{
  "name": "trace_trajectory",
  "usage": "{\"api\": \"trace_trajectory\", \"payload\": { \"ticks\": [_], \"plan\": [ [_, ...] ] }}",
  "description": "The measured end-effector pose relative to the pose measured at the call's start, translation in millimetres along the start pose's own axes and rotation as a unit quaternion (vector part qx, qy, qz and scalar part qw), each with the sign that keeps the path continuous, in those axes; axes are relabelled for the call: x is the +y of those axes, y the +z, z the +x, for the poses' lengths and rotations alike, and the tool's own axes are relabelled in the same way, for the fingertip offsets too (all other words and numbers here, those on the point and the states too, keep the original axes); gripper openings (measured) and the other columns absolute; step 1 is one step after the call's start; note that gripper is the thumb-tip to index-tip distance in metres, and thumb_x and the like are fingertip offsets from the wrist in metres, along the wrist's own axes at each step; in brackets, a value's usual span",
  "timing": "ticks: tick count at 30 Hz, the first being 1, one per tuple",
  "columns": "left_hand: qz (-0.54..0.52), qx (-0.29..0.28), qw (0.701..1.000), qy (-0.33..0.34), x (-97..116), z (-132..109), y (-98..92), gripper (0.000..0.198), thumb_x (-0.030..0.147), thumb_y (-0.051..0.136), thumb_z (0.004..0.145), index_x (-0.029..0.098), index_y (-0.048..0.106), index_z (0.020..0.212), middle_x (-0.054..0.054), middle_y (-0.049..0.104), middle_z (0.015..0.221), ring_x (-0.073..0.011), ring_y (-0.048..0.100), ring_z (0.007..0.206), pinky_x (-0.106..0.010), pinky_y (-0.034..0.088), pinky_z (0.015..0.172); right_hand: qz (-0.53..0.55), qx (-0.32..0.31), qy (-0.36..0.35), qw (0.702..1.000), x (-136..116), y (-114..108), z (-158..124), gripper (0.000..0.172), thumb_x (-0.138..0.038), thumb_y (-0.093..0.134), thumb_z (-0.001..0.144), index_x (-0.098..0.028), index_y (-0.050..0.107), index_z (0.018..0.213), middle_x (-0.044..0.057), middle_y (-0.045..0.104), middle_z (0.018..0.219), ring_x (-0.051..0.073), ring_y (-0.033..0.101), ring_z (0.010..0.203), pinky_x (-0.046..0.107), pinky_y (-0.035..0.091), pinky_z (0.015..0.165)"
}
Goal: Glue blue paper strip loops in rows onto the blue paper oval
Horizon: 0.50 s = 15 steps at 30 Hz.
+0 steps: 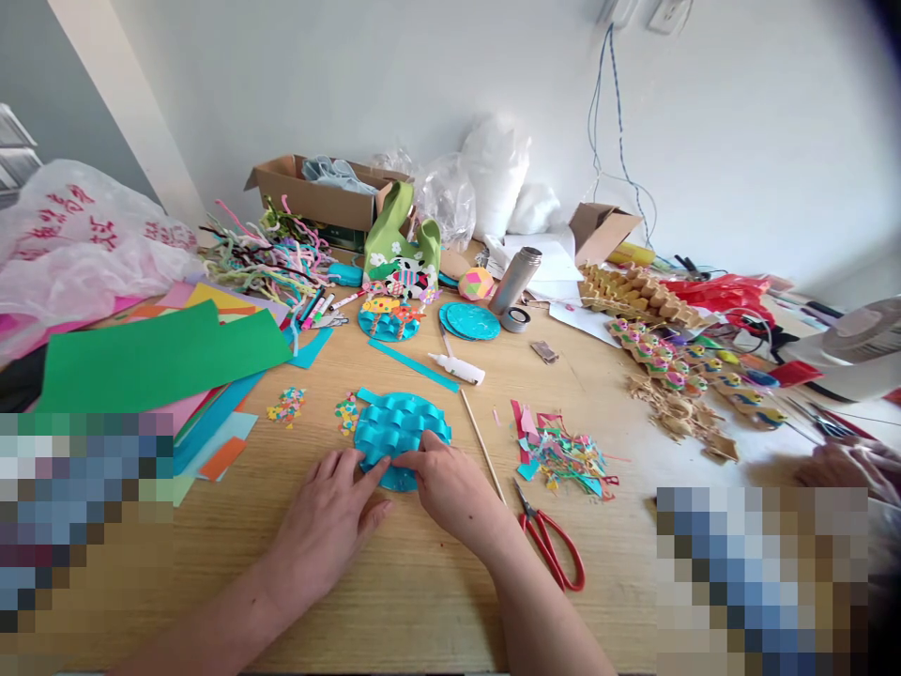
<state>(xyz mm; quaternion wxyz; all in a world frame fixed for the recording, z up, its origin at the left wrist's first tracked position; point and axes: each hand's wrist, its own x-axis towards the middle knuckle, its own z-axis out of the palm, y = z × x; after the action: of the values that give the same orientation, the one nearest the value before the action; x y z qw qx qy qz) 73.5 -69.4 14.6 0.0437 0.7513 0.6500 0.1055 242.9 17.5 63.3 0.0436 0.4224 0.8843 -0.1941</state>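
Observation:
A round blue paper disc (401,418) lies on the table, with rows of wavy blue strips standing up in loops across it. At its lower left edge my left hand (330,498) rests with fingers stretched out, its index fingertip pressing on the lowest strip. From the right, my right hand (454,479) touches the same strip with its extended index finger; its other fingers are partly hidden. Neither hand grips anything. Beside the disc lie small piles of coloured paper bits (346,413) and a thin wooden stick (482,444). Red-handled scissors (553,545) lie near my right wrist.
Behind are a white glue bottle (459,368), plain blue discs (470,321), a decorated blue disc (389,319) and a metal flask (517,282). Coloured paper sheets (155,357) spread left; paper scraps (563,455) lie right. Another person's hand (848,467) shows at far right.

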Motion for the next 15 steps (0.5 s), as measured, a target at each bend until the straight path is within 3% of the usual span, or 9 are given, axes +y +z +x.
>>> {"api": "trace_trajectory", "payload": {
  "ticks": [4, 10, 15],
  "plan": [
    [-0.01, -0.004, 1.0, 0.003, -1.3, -0.6, -1.0, 0.044, 0.039, 0.05, 0.096, 0.028, 0.053, 0.139, -0.011, 0.058, 0.118, -0.0287, 0.052, 0.108, -0.048, 0.047, 0.093, -0.005, -0.002, 0.002, 1.0, -1.6, 0.5, -0.2, 0.045, -0.014, 0.04, 0.092, -0.037, 0.069, 0.117, 0.006, 0.061, 0.102, 0.019, 0.064, 0.08, 0.028, 0.041, 0.065],
    [0.016, -0.034, 0.999, -0.011, 4.6, 0.8, -4.8, 0.038, 0.035, 0.05, 0.096, 0.025, 0.059, 0.132, -0.011, 0.059, 0.118, -0.0286, 0.052, 0.106, -0.048, 0.047, 0.092, -0.001, -0.008, 0.009, 1.0, -1.9, 0.8, 1.1, 0.045, -0.016, 0.039, 0.093, -0.036, 0.069, 0.12, 0.007, 0.061, 0.103, 0.019, 0.065, 0.082, 0.028, 0.043, 0.069],
    [0.035, -0.023, 0.999, -0.008, 7.8, 2.2, -6.1, 0.037, 0.034, 0.049, 0.097, 0.025, 0.06, 0.13, -0.011, 0.06, 0.116, -0.0283, 0.054, 0.104, -0.047, 0.048, 0.09, 0.005, -0.007, 0.007, 1.0, -1.2, 0.8, 1.3, 0.043, -0.016, 0.041, 0.093, -0.035, 0.07, 0.118, 0.007, 0.061, 0.101, 0.019, 0.064, 0.08, 0.028, 0.043, 0.068]
  ]
}}
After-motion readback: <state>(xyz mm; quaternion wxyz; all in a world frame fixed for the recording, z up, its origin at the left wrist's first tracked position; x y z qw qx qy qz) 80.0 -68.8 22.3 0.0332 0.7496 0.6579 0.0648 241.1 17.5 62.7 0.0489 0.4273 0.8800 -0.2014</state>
